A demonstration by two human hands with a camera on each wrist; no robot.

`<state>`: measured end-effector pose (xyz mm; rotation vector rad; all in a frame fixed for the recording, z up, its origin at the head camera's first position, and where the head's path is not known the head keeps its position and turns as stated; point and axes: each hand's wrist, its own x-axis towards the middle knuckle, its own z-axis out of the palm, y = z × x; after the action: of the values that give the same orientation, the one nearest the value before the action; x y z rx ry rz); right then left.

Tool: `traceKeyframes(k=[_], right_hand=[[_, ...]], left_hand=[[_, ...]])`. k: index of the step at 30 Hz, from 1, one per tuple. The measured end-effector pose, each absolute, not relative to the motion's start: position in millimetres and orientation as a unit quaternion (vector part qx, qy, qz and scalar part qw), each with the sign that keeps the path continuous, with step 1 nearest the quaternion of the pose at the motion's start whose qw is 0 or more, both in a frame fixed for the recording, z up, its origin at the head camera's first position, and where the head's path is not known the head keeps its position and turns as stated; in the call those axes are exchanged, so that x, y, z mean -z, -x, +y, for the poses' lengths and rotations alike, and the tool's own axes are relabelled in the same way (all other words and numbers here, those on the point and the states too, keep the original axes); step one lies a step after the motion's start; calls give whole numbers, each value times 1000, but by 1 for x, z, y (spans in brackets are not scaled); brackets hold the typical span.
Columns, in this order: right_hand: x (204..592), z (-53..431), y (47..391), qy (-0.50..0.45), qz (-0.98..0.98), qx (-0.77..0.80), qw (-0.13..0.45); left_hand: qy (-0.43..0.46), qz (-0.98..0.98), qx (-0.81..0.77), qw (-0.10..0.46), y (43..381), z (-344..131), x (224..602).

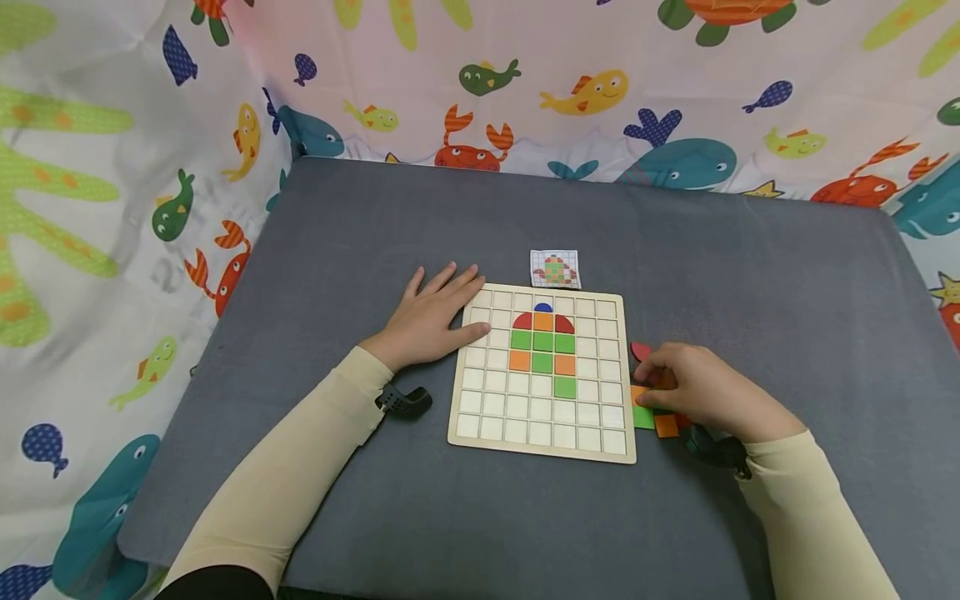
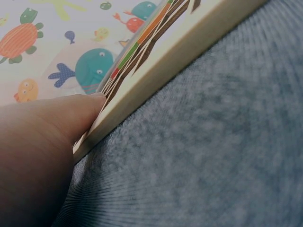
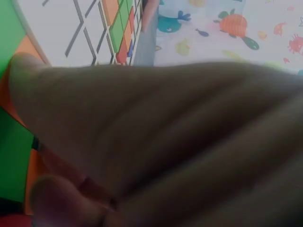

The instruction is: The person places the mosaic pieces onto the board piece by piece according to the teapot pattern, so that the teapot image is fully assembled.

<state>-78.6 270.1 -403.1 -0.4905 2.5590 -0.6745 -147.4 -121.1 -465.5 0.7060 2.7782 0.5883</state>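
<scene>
My left hand (image 1: 431, 325) lies with fingers spread at the upper left corner of the wooden grid board (image 1: 465, 429); its thumb (image 2: 80, 111) rests on the board's edge. On the grid sit a blue half circle (image 1: 543, 307), red quarter-round pieces (image 1: 522, 321), orange squares (image 1: 519, 360) and green squares (image 1: 565, 387). My right hand (image 1: 697, 387) bends its fingers over loose tiles beside the board's right edge. Its thumb (image 3: 57, 90) touches an orange tile (image 3: 29, 48); whether the fingers pinch it I cannot tell. Green tiles (image 1: 643, 417) lie under this hand.
A small picture card (image 1: 555, 269) showing a coloured grid pattern lies just beyond the board. Near my right hand are a red piece (image 1: 640, 351) and an orange square (image 1: 666, 426). The grey table (image 1: 420, 517) meets a curtain (image 1: 405, 83) printed with sea animals.
</scene>
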Motion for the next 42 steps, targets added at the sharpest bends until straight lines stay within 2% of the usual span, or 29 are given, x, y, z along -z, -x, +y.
traceKeyframes(k=[10,19,34,42], right_hand=[[395,270,76,164,924,248,239],[380,268,78,176,928,246,217],[386,214,98,246,917,249,191],[389,188,102,276,906,253,198]], left_hand=[[-238,944,-199,108,147,-121,464],[-237,945,-198,111,147,-122,463],[-237,945,-199,110,148,-122,464],[-238,944,-199,109,147,-122,465]])
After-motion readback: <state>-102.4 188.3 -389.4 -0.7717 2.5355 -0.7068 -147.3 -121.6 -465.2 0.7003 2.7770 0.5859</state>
